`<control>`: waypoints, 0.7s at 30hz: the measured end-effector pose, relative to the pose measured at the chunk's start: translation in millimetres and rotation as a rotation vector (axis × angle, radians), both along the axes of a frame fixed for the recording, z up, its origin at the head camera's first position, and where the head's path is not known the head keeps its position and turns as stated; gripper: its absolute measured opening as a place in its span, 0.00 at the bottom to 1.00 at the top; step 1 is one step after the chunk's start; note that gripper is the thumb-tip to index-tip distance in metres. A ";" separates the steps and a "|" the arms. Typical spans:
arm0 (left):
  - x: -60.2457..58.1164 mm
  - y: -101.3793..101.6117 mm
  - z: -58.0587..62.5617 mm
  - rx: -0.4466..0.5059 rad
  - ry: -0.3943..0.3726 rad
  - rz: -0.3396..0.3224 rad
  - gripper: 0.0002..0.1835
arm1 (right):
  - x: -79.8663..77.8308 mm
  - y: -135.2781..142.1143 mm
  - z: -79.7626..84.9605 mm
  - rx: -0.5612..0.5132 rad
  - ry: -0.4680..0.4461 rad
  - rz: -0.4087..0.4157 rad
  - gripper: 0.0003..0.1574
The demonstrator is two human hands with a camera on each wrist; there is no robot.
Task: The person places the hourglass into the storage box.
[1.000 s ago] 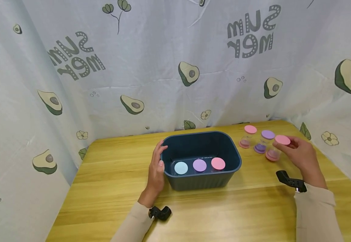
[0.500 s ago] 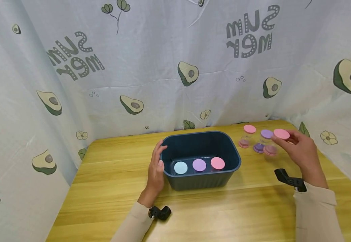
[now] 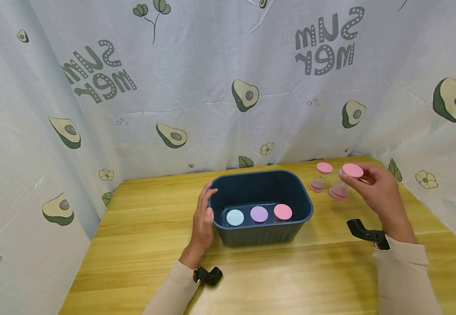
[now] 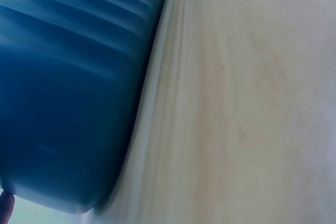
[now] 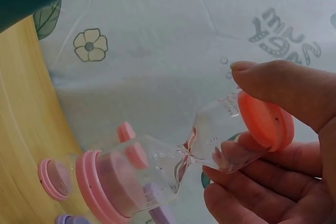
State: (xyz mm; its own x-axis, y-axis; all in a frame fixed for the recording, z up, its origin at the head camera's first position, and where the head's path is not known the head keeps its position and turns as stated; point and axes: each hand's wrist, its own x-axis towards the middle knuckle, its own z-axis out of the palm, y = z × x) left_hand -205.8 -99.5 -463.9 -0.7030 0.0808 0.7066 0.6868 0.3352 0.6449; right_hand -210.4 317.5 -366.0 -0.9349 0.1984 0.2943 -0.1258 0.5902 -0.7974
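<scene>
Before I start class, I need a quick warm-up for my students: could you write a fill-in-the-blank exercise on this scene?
1. The hourglass in the right hand has ____ caps.
2. The left hand is beside the bin, in which ____ caps show.
3. In the bin, the purple cap sits between the pink cap and the ____ one.
4. The fruit printed on the curtain is the ____.

Missing words: pink; three; light blue; avocado.

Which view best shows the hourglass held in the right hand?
The right wrist: the hourglass appears large, end to end, though the right hand covers part. The head view shows it small, seen from above; the left wrist doesn't show it.
</scene>
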 end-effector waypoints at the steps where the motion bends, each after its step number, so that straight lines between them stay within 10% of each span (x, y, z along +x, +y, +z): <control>1: 0.0 -0.2 -0.1 0.000 -0.002 0.001 0.28 | -0.9 -1.0 -0.5 -0.007 0.006 0.007 0.35; 21: -0.9 0.2 -0.5 -0.003 -0.030 0.009 0.28 | -6.5 -19.2 5.5 -0.024 0.045 0.028 0.34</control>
State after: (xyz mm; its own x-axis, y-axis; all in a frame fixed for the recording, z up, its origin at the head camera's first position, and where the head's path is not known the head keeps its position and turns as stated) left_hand -206.6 -99.3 -464.5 -0.7248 0.0764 0.6847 0.6637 0.3437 0.6643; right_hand -217.0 298.2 -360.5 -0.9261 0.1802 0.3316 -0.1777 0.5669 -0.8044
